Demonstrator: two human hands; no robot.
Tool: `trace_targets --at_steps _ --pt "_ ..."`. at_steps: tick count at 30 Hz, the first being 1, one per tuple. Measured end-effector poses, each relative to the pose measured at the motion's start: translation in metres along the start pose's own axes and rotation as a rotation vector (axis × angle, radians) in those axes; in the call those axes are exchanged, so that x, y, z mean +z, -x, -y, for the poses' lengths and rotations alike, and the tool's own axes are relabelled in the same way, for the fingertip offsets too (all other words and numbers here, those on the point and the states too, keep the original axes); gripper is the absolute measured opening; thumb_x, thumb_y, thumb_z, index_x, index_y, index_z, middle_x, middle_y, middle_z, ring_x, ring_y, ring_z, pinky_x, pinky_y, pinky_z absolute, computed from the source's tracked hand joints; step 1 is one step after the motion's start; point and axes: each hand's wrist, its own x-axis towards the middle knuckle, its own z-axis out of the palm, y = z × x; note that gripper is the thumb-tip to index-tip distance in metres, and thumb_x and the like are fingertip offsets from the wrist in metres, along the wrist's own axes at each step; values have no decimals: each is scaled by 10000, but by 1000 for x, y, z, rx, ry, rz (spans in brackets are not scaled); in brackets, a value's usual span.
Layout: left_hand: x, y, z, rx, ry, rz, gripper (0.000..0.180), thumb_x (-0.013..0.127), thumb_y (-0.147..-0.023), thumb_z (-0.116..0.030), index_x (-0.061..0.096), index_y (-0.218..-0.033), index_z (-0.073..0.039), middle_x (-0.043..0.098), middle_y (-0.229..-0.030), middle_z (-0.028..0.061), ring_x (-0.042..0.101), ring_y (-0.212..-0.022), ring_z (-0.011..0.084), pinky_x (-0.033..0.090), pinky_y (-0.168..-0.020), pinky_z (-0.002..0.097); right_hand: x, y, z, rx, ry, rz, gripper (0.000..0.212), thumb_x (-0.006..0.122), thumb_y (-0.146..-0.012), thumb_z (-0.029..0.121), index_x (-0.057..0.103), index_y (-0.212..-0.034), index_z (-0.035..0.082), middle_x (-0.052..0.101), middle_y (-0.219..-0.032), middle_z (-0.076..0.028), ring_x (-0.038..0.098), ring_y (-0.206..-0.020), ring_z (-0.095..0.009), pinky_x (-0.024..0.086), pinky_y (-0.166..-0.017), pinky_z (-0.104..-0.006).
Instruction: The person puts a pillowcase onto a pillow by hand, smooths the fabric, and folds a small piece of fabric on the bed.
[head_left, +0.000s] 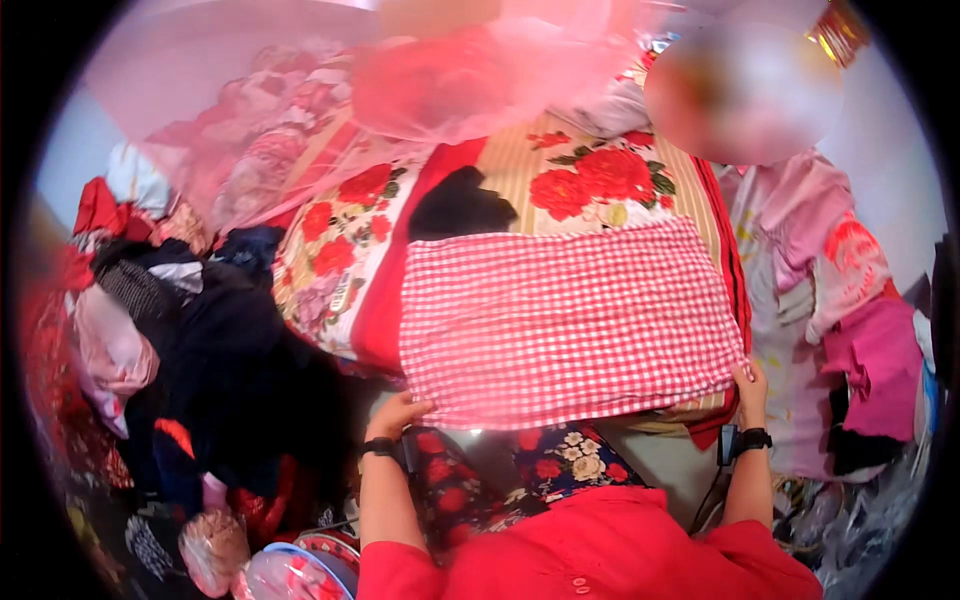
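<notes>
A red and white checked cloth (565, 320) lies spread out over the near part of a bed with a floral cover (605, 178). My left hand (398, 414) pinches its near left corner. At the near right corner, my right hand (749, 385) grips the edge between thumb and fingers. The cloth looks mostly flat, with light creases, and its near edge hangs slightly over the bed's front. Just beyond its far left corner rests a black piece of cloth (462, 205).
Dark clothes (235, 345) heap up on the left, beside a blue-rimmed tub (315, 565) of bagged items. Pink garments (875, 350) and clear plastic bags (835, 525) lie on the right. Sheer pink netting (440, 85) drapes over the bed's far side.
</notes>
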Motion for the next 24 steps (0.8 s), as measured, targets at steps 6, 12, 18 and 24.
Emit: trace_targets --at_steps 6,12,18,24 --pt "1 8 5 59 40 -143 218 637 -895 -241 660 -970 -37 622 -795 -14 504 -606 71 395 -540 242 23 -3 50 -100 183 -133 160 638 -885 133 561 -778 43 507 -728 49 433 -678 -66 378 -605 -253" --pt "32 -20 -7 315 42 -661 280 496 -949 -211 549 -767 -4 583 -708 108 503 -626 203 405 -591 351 -4 -30 14 -169 389 -276 359 609 -913 245 477 -701 -13 423 -634 -22 368 -626 -113 349 -564 -327" --pt "18 -6 -10 396 -482 -956 297 500 -921 -213 559 -774 38 597 -771 259 571 -723 427 439 -670 480 -12 -18 -14 -63 801 -268 363 551 -914 288 588 -813 -59 603 -801 -264 575 -698 -339 443 -683 -434" --pt "41 -10 -13 415 -613 -821 308 500 -921 -209 565 -749 38 594 -765 274 560 -730 466 441 -647 479 -46 -26 -32 -209 824 -239 364 508 -933 316 618 -859 -22 618 -840 -263 596 -769 -405 449 -699 -462"
